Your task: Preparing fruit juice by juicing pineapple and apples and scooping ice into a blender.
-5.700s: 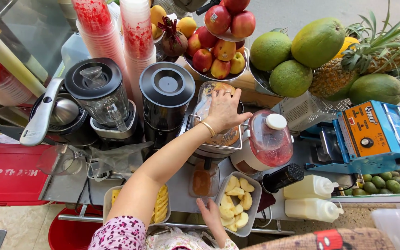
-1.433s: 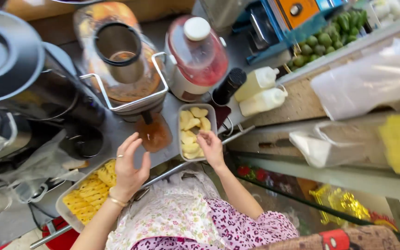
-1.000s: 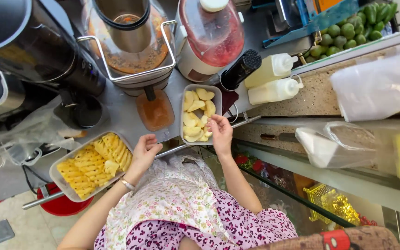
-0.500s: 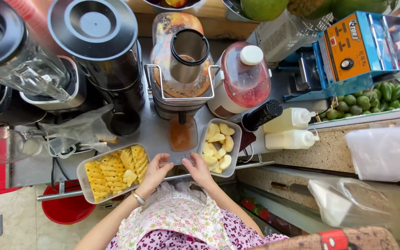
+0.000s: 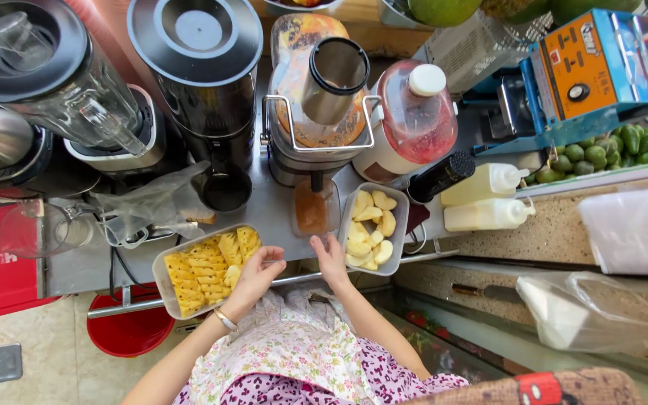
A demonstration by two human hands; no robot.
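Note:
My left hand (image 5: 255,271), with a bracelet at the wrist, is at the near right corner of a clear tray (image 5: 160,264) of pineapple pieces (image 5: 202,268). Its fingers curl around a pale pineapple piece there. My right hand (image 5: 331,259) rests with its fingers straight at the near left corner of a grey tray (image 5: 397,225) of pale yellow fruit slices (image 5: 369,229) and holds nothing. Between the two trays stands a small tub of orange pulp (image 5: 311,211) under the spout of a juicer (image 5: 316,112).
Two blenders (image 5: 54,82) (image 5: 200,67) stand at the back left, and a jug of pink juice (image 5: 414,120) is right of the juicer. Two squeeze bottles (image 5: 485,199), a blue sealing machine (image 5: 594,71), green limes (image 5: 609,150), a red bucket (image 5: 129,330) below.
The view has swung back upright over the counter. Both hands have drawn to the near edges of the two trays, and the left hand's fingers have curled at the pineapple tray.

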